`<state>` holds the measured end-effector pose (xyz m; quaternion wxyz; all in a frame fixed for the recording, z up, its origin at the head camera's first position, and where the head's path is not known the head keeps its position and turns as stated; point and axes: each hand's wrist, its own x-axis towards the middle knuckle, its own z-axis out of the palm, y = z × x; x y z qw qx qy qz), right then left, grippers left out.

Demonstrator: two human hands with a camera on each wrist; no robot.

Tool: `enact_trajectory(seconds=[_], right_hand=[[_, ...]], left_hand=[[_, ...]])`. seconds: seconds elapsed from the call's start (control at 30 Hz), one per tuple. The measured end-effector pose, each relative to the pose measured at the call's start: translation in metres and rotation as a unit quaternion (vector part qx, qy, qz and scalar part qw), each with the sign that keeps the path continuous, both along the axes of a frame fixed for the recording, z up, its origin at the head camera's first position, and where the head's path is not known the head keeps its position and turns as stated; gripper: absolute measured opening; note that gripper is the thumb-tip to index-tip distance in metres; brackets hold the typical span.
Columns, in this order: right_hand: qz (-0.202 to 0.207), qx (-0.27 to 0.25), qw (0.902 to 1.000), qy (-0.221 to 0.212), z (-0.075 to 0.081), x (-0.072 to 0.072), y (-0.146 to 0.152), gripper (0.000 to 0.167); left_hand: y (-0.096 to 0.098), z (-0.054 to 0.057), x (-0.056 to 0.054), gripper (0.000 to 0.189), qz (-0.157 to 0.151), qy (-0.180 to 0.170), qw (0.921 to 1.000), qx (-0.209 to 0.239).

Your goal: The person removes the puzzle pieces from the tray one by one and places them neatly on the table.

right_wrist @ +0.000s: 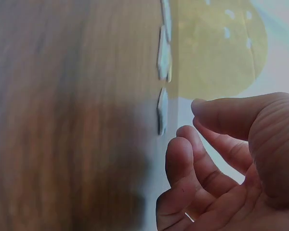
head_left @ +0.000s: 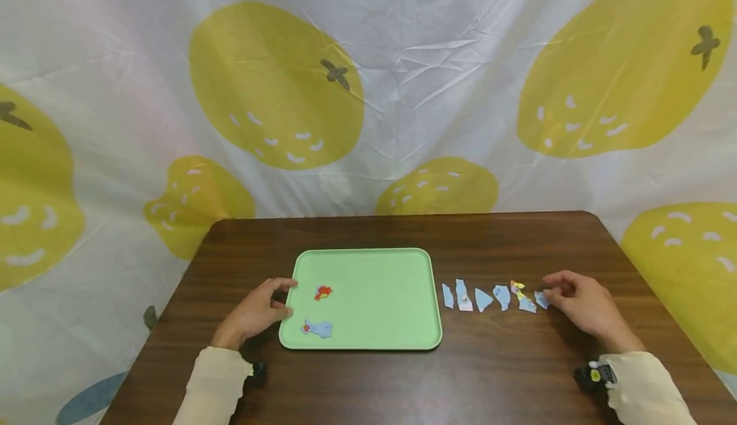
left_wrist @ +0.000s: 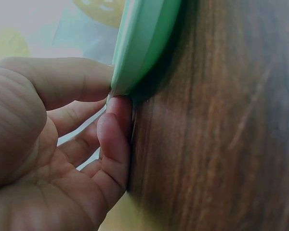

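Note:
My left hand [head_left: 259, 310] is at the left edge of a light green tray [head_left: 380, 342]. Its thumb and fingertips touch the rim, apart from each other in the head view. On the tray lie a small red-and-yellow piece [head_left: 323, 292] and a pale blue irregular piece [head_left: 321, 329] with a red spot. My right hand [head_left: 590, 303] hovers by the right end of a row of flat picture pieces, thumb and fingers loosely bent around a gap. Close to its fingertips is a small blue piece [head_left: 540, 299]; the right wrist view shows this piece [right_wrist: 162, 111] apart from the fingers.
Left of that piece the row continues with a blue-and-yellow piece [head_left: 525, 300], a blue piece [head_left: 502, 297], a triangular piece [head_left: 482, 299] and two narrow ones beside the tray. Everything rests on a dark wooden table [head_left: 380, 386]. A fruit-patterned curtain [head_left: 397, 92] hangs behind.

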<state>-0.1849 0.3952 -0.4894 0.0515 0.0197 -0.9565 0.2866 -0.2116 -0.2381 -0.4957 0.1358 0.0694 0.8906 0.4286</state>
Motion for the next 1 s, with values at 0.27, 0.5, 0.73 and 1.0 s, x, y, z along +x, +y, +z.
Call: enact_trajectory(seconds=[0.27, 0.5, 0.73, 1.0], right_hand=[[0.012, -0.02, 0.9995, 0.021, 0.009, -0.005, -0.023, 0.026], [0.023, -0.037, 0.9984, 0.036, 0.018, -0.009, -0.044, 0.026], [0.034, -0.052, 0.9975, 0.036, 0.027, -0.013, -0.062, 0.027], [0.043, -0.08, 0.9943, 0.055, 0.035, -0.019, -0.09, 0.022]], left_hand=[[-0.003, 0.002, 0.002, 0.055, -0.003, 0.0, 1.0, 0.003], [-0.001, 0.003, 0.002, 0.055, -0.006, -0.005, 1.0, 0.003], [0.0, 0.003, 0.002, 0.055, -0.004, -0.015, 0.9999, 0.001], [0.0, 0.001, 0.001, 0.054, -0.002, -0.017, 0.9998, -0.004]])
